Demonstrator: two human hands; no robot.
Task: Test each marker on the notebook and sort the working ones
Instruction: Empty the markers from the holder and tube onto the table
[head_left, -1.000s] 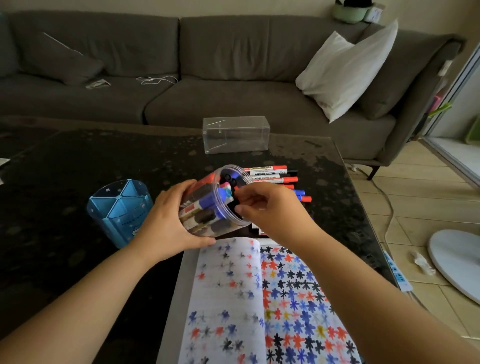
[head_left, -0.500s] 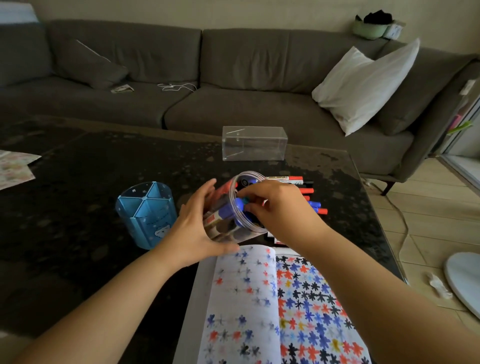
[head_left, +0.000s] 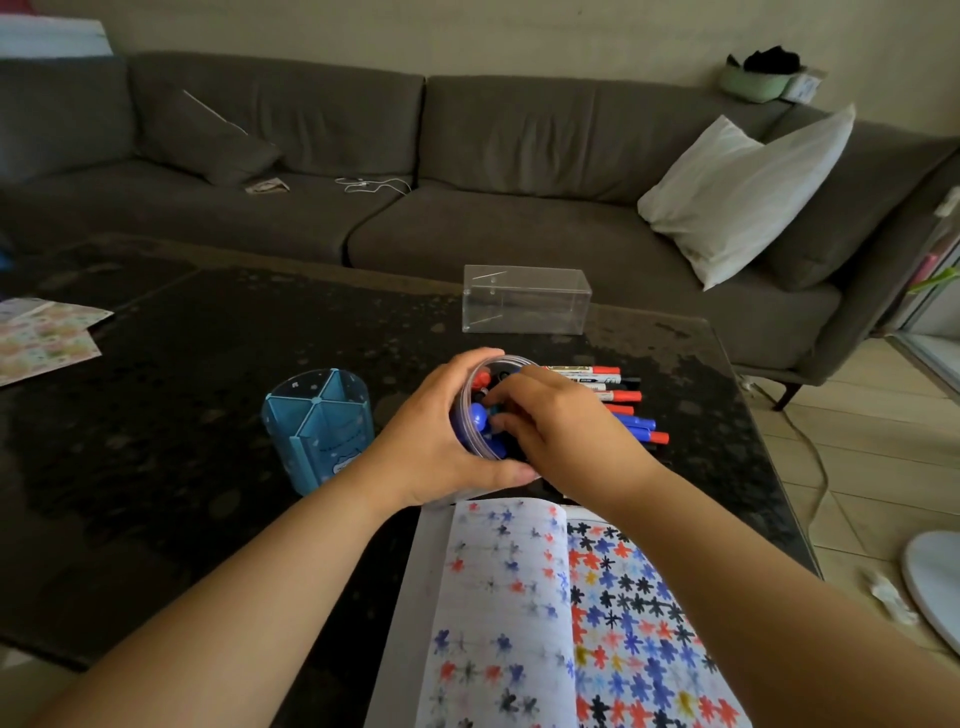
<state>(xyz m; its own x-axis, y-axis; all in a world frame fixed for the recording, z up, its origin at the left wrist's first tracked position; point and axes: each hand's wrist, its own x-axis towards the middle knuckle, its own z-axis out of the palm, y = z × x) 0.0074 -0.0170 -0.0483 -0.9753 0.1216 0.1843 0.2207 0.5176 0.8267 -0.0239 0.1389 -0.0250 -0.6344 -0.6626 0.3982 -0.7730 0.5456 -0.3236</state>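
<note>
My left hand (head_left: 434, 441) grips a clear round jar (head_left: 480, 370) of markers, tilted with its mouth toward me. My right hand (head_left: 558, 426) reaches into the mouth, fingertips curled around a blue-capped marker (head_left: 479, 415) among the others. A loose row of red, blue and black markers (head_left: 623, 397) lies on the table just right of the jar. The open notebook (head_left: 524, 613) lies in front of me, its pages covered with red, blue and black star marks.
A blue divided pen holder (head_left: 319, 428) stands left of my hands. A clear plastic box (head_left: 525, 306) sits further back on the dark table (head_left: 182, 389). Patterned paper sheets (head_left: 44, 338) lie at the far left. A grey sofa with a white pillow is behind.
My right hand has gone deeper into the jar mouth and closed its fingertips on a blue-capped marker. My left hand has kept hold of the jar and turned its mouth more toward me.
</note>
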